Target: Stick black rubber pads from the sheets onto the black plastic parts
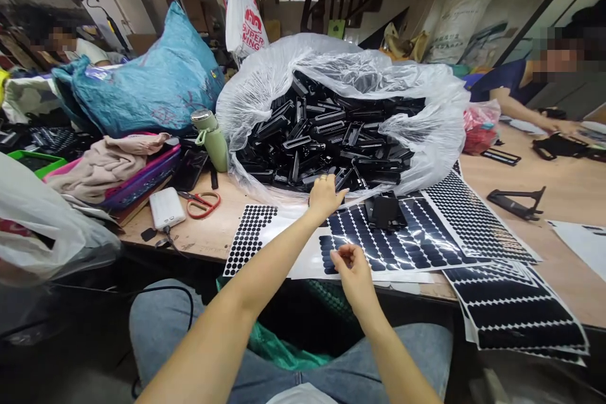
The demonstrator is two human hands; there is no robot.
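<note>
My left hand [326, 196] reaches to the front edge of a big clear plastic bag [421, 88] heaped with black plastic parts [331, 129]. Its thumb points right, and its other fingers are mostly hidden, so any hold on a part cannot be made out. Below it, my right hand [354, 265] hovers over or touches the near edge of a sheet of black stickers [407, 233]. Thumb and fingers curl together there; whatever they pinch is too small to name. A black folding part [386, 211] lies on the sticker sheet, right of my left hand.
Left on the table are red-handled scissors [203, 204], a white power bank [166, 207] with a cable, and a green bottle [211, 139]. More sticker sheets [516, 303] overhang the front edge at right. A black stand [518, 202] lies beyond them; a co-worker [516, 88] sits there.
</note>
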